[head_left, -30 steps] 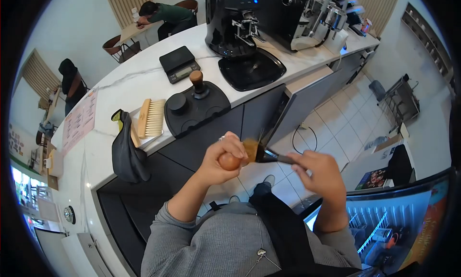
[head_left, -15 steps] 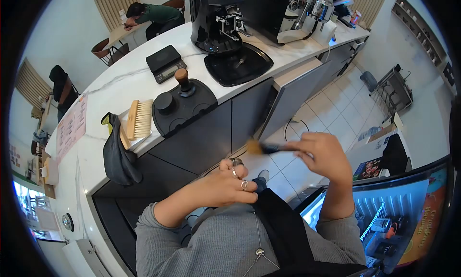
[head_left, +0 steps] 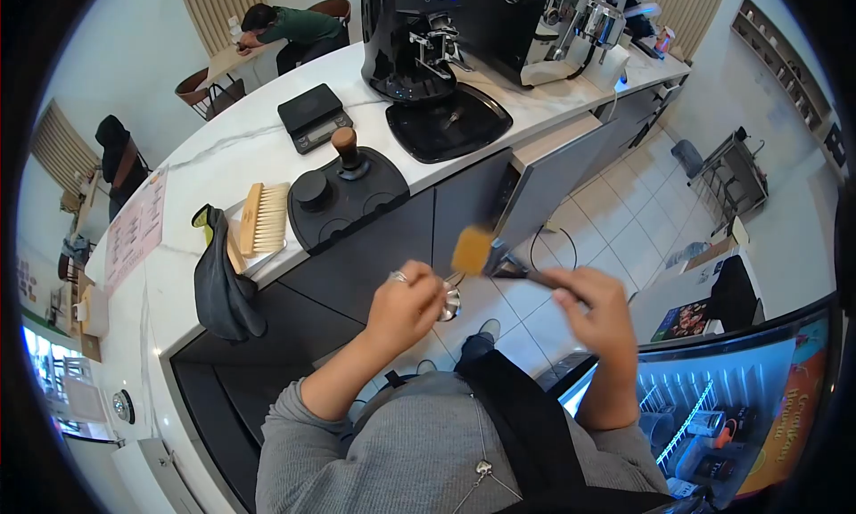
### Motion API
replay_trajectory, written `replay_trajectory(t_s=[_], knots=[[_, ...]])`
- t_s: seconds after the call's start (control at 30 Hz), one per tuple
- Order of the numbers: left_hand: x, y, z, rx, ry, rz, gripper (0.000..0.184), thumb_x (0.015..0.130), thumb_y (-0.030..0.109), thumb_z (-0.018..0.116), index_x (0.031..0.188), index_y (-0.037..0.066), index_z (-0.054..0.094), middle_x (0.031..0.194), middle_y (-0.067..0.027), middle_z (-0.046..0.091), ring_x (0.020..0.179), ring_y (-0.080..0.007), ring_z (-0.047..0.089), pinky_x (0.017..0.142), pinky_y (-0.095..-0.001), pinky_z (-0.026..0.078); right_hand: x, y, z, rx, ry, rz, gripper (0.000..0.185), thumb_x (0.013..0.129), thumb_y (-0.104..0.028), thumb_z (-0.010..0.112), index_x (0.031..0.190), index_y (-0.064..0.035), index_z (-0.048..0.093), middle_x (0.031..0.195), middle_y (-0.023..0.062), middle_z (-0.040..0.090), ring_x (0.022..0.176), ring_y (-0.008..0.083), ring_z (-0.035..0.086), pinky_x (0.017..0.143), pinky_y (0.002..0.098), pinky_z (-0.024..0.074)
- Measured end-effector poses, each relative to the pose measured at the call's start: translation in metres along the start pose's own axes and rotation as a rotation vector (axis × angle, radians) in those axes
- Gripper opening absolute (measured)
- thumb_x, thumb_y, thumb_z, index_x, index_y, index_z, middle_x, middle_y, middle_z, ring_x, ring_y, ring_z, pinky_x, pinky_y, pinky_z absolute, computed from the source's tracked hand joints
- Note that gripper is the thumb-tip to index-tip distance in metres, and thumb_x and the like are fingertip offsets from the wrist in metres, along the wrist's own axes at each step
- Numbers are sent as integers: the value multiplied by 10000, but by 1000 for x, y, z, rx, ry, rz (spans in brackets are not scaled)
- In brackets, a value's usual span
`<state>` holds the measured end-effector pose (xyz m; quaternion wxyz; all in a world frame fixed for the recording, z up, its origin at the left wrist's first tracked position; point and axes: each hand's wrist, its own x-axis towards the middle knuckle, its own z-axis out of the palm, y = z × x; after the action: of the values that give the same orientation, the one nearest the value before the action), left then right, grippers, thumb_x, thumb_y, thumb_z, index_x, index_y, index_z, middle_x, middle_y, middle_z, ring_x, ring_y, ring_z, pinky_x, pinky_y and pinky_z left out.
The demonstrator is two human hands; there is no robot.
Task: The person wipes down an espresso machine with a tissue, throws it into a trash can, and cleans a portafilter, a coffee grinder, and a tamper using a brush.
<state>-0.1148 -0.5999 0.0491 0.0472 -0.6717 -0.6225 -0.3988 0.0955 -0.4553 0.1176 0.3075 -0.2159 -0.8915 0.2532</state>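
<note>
My left hand [head_left: 406, 307] is closed in front of my body, its fingers wrapped round a small object with a shiny round metal end [head_left: 449, 302]; most of that object is hidden. My right hand [head_left: 590, 307] grips the dark handle of a brush [head_left: 474, 252], whose tan bristles point left. The bristles are just above and right of the metal end, apart from it. Beyond my hands on the counter, a black mat [head_left: 348, 197] holds a wooden-handled tamper [head_left: 346, 147]. A wooden brush [head_left: 264, 218] and a dark cloth [head_left: 223, 287] lie at its left.
A black scale [head_left: 315, 118], a grinder [head_left: 410, 41] above a black tray [head_left: 448, 122], and a coffee machine [head_left: 566, 32] stand on the white counter [head_left: 214, 157]. Two people sit at tables behind. A lit fridge [head_left: 713, 416] is at the lower right.
My left hand has turned, and the metal end now shows beside its fingers. The brush in my right hand has shifted and its bristles look sharper. The view has swung slightly.
</note>
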Motion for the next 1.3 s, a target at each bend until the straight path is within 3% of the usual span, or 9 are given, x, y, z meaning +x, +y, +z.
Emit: replay_trajectory(t_s=[0.07, 0.3, 0.43, 0.53, 0.6, 0.87, 0.93, 1.13, 1.3], knots=[[4, 6, 3, -122, 125, -487, 107, 752, 90, 615, 748, 26, 529, 788, -81, 483, 591, -236, 506, 532, -313, 429, -10, -11, 18, -80, -230, 0, 189, 738, -102, 602, 911, -31, 629, 651, 102, 554, 568, 256, 536, 518, 321, 412], [15, -3, 19, -95, 225, -543, 152, 773, 100, 588, 804, 8, 470, 819, -135, 451, 673, -280, 503, 566, -363, 421, -13, -23, 19, -286, -71, 72, 197, 734, -166, 615, 912, -87, 641, 616, 88, 521, 541, 270, 518, 496, 352, 408], [11, -27, 33, -84, 240, -449, 182, 756, 85, 597, 809, 0, 445, 817, -144, 441, 699, -281, 490, 556, -364, 410, -22, -17, 42, -353, -187, 21, 238, 724, -161, 620, 951, -91, 627, 642, 88, 530, 550, 272, 537, 476, 344, 414], [7, -38, 38, -187, 285, -541, 201, 755, 61, 614, 804, 38, 421, 804, -118, 503, 680, -189, 514, 538, -304, 395, -27, -10, 26, -437, -223, 97, 258, 726, -152, 618, 978, -97, 617, 646, 82, 523, 553, 272, 538, 475, 345, 414], [10, -36, 36, -984, 265, -1029, 229, 765, 50, 615, 784, 80, 389, 771, -93, 544, 624, -131, 495, 497, -246, 378, -21, -19, 32, -395, -170, 80, 251, 726, -140, 616, 974, -97, 619, 653, 77, 526, 554, 273, 540, 482, 348, 419], [7, -41, 51, -1662, 586, -1348, 194, 779, 39, 584, 760, 77, 395, 825, -125, 519, 586, -121, 458, 433, -170, 402, -23, 3, 54, -420, -4, 105, 256, 727, -107, 586, 981, -115, 621, 685, 69, 509, 572, 257, 549, 480, 341, 436], [4, -45, 56, -1926, 786, -1606, 149, 782, 61, 571, 771, 47, 423, 836, -124, 490, 578, -131, 439, 426, -136, 433, -22, 0, 49, -325, 148, 183, 237, 736, -98, 594, 971, -119, 611, 725, 85, 538, 632, 290, 550, 541, 353, 442], [0, -37, 58, -2093, 759, -1513, 125, 781, 83, 564, 816, 6, 472, 812, -127, 487, 577, -139, 442, 423, -130, 460, -29, 3, 67, -294, -105, 228, 219, 734, -92, 589, 953, -101, 593, 781, 98, 557, 677, 306, 557, 564, 363, 447], [-18, -44, 66, -2151, 757, -1543, 129, 786, 95, 561, 850, 8, 490, 860, -155, 492, 589, -147, 461, 422, -133, 462, -29, 35, 48, -271, 177, 361, 181, 749, -70, 587, 926, -45, 562, 747, 140, 578, 666, 284, 570, 588, 345, 437]])
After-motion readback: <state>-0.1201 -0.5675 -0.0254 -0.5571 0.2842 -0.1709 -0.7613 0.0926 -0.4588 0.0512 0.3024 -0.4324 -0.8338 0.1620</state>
